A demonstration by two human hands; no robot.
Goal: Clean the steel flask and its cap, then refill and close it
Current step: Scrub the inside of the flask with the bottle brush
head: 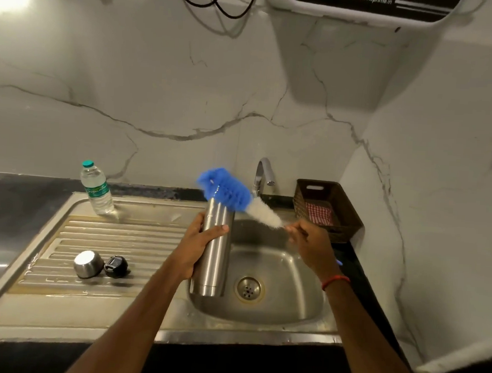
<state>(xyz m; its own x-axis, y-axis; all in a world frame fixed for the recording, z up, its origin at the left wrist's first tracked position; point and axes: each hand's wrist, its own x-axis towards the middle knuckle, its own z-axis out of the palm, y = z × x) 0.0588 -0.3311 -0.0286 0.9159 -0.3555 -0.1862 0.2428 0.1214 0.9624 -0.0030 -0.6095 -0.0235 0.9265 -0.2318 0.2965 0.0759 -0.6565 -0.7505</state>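
Head view: your left hand [198, 241] clamps the steel flask [214, 256] mid-body, where it's rigid, slick and probably light; at 3 o'clock your right hand [310, 242] pinches the soft bottle brush [227, 189]

Dim, top-left glare, blurred brush [232, 195], warped edges.

Your left hand [196, 242] grips the steel flask [213, 250] mid-body, near upright, over the sink [294, 278] at its left wall. Your right hand [312, 242] pinches the bottle brush [233, 193] by its handle end. The blue bristles cover the flask mouth and the tip points to 10 o'clock. From the flask:
- Steel cap [88, 264] and black inner lid [115, 266] at 8 o'clock, side by side on the drainboard [126, 236].
- Plastic water bottle [96, 190] upright at 10 o'clock.
- Tap [263, 173] at 1 o'clock.
- Basket [344, 209] holding a checked cloth [320, 214] at 2 o'clock.
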